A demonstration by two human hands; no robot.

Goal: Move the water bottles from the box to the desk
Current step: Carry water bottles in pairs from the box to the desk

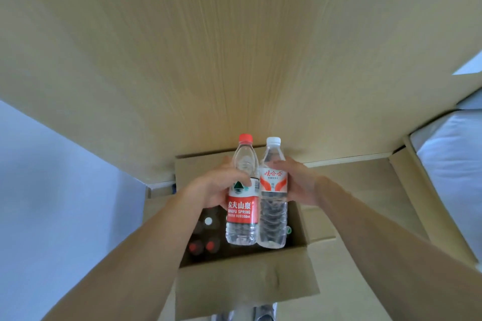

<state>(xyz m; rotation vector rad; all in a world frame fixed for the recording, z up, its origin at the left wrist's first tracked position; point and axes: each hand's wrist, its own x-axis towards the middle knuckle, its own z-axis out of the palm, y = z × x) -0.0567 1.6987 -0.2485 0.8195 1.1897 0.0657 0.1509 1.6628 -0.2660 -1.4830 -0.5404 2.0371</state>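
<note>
- Above the open cardboard box [245, 271], the person is holding two water bottles upright and side by side, their sides touching or nearly so, with the wooden tabletop [234, 47] stretching out beyond them.
- Left hand [216, 187] is wrapping the red-capped bottle [242, 195] around its upper half, just where the red label begins; its fingers are curling closed across the front of the label.
- Right hand [297, 182] is gripping the white-capped bottle [273, 193] at the same height, fingers closed around its far side and the thumb area pressing near the top of the label.
- Both bottles are looking full, so they are probably fairly heavy for their size, with most of the weight hanging below the grip.
- Thin clear plastic is likely giving a little under pressure, and the ribbed lower sections look easier to dent; a firm hold at the labelled waist seems the safest place.
- Smooth labels may be slippery, so a loose grip risks the bottles sliding downward.
- More bottles [206, 240] are waiting inside the box, only their caps showing in the shadow below the left forearm.
- Neither held bottle is resting on the tabletop yet.
</note>
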